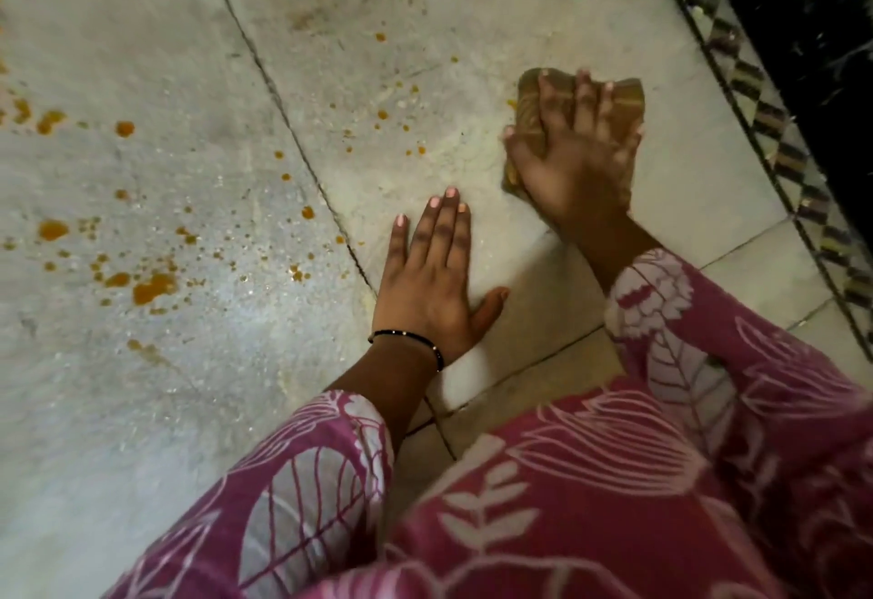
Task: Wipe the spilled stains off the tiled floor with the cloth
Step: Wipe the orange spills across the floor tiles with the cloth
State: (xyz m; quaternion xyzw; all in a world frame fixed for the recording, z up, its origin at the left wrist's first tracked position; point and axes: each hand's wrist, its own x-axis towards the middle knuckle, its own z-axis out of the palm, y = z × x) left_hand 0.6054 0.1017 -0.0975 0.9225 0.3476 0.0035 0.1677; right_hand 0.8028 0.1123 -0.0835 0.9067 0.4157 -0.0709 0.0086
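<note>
Cloth: folded brown-yellow cleaning cloth (581,100), flat on the floor up and right of centre, with my right hand on top of it. From where I'm watching it looks damp and stained, though the frame is a bit blurry there.
Right hand: right hand (574,144) lies palm down on the cloth, fingers spread and straight, pressing it onto the tile. Not curled round it as far as I can see, just pushing flat.
Left hand: left hand (437,282) is planted flat on the bare floor just below-left of the cloth, fingers straight and together, thumb out to the side. Holding nothing. It's near the other hand but not touching it or the cloth.
Wrist: thin black beaded bracelet (411,341) on the left wrist.
Sleeves: pink leaf-print sleeves (307,480) and the same fabric fill the bottom right of my view.
Floor: pale grey speckled tiled floor (141,386), with a dark grout line running diagonally just left of the left hand.
Stains: orange-yellow spilled stains (151,289) in drops and blotches, mostly on the tile left of the grout line, well apart from the cloth. A smaller scatter sits on the cloth's own tile, and one orange spot is right at the cloth's left edge.
Edge: black-and-white patterned border strip (765,126) runs down the right side, with something dark beyond it that I can't make out.
</note>
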